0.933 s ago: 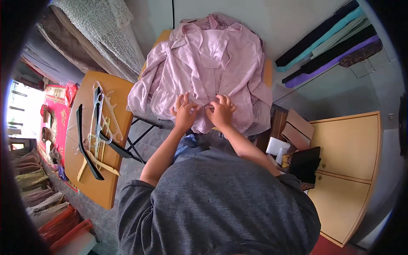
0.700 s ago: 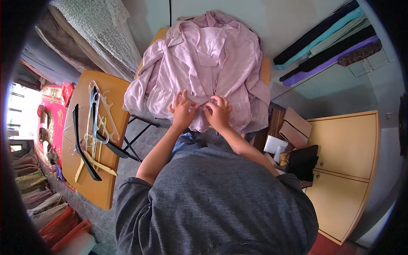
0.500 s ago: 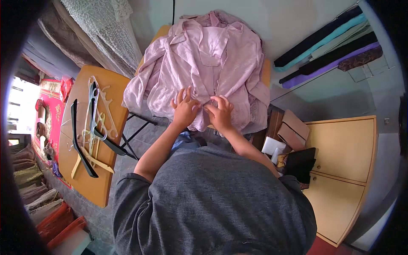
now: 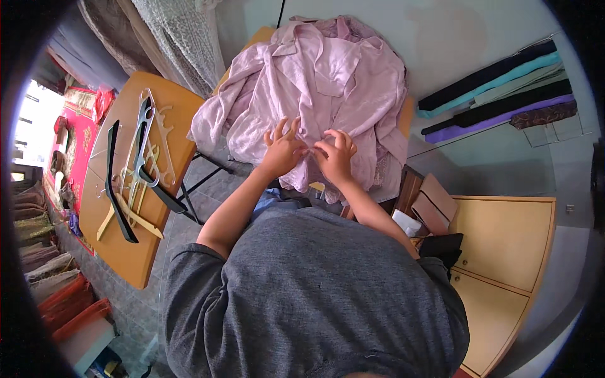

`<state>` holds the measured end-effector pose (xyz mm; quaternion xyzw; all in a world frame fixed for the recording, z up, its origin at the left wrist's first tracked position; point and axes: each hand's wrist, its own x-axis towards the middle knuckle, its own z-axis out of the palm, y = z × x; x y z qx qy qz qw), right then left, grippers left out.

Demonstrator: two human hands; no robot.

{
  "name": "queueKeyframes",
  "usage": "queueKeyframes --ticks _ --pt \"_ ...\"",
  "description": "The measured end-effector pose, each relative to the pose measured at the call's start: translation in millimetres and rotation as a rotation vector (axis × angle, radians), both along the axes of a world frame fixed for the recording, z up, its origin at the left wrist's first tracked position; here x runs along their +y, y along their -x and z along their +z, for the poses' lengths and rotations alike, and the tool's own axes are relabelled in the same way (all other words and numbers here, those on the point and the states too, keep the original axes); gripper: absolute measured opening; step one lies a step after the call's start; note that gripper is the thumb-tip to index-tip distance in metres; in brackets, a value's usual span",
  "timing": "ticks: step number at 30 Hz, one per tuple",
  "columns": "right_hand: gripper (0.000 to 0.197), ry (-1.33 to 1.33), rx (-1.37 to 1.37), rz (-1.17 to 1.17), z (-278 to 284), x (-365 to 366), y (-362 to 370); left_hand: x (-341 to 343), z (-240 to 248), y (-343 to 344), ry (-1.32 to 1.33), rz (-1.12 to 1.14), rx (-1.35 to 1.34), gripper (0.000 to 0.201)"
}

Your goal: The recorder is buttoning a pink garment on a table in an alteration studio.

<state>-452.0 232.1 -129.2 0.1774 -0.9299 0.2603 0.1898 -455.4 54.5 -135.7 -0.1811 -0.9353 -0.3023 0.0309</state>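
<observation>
A shiny pale pink blouse (image 4: 265,94) with long sleeves lies spread over a table, its front facing up and its lower edge hanging towards me. At the lower part of its front opening, my left hand (image 4: 282,154) pinches the cloth between thumb and forefinger, the other fingers raised and apart. Close beside it on the right, my right hand (image 4: 336,159) pinches the facing edge, its outer fingers curled. The fingertips nearly meet. Whatever small part of the blouse lies between them is too small to make out.
To the left, a wooden-topped table (image 4: 135,271) carries several black, clear and cream hangers (image 4: 112,183). Folded cloths (image 4: 498,88) hang on a wall rack at right, above a pale wooden cabinet (image 4: 498,246). Long draped garments (image 4: 183,44) hang at the back left.
The whole view has swung slightly, shifting the blouse and back wall to the right. Both hands stay on the blouse's front edges, their fingertips still close together.
</observation>
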Motion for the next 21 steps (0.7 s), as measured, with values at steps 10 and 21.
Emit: queueKeyframes --ticks 10,21 --pt "0.013 0.143 -0.041 -0.155 -15 -8 -12 7 -13 -1 -0.080 0.023 0.064 0.015" --pt "0.014 0.125 -0.080 -0.095 -9 -9 -11 16 -15 -7 -0.147 0.126 0.095 0.015"
